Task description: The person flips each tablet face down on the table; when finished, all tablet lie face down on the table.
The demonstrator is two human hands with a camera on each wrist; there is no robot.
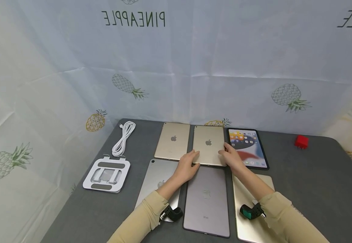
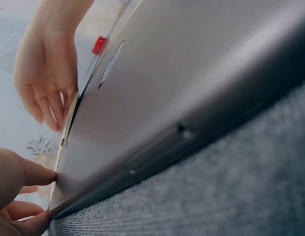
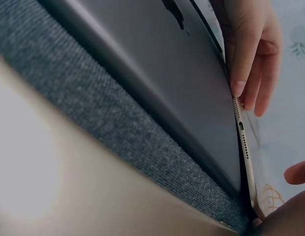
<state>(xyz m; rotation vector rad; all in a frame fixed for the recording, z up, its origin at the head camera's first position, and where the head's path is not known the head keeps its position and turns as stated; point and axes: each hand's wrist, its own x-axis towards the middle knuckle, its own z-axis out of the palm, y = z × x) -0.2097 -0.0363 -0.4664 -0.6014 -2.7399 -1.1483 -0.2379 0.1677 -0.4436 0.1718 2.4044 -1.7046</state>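
Note:
In the head view a gold iPad (image 1: pixel 208 135) lies logo side up in the middle of the back row. My left hand (image 1: pixel 186 166) grips its near left corner, the thumb along the near edge. At its right side my right hand (image 1: pixel 233 158) holds the edge, thumb over the back face. The left wrist view shows the iPad's slim port edge (image 2: pixel 65 132) close to the dark grey iPad (image 2: pixel 157 98). From the right wrist, that same port edge (image 3: pixel 245 140) runs between both hands, some fingers hidden behind it.
Around it lie another gold iPad (image 1: pixel 172 143), a lit tablet (image 1: pixel 248 145), a silver iPad (image 1: pixel 151 182) and a gold tablet (image 1: pixel 245 216). On the left are a coiled white cable (image 1: pixel 122 138) and a white folding stand (image 1: pixel 107 173). A red charger (image 1: pixel 301 141) sits right.

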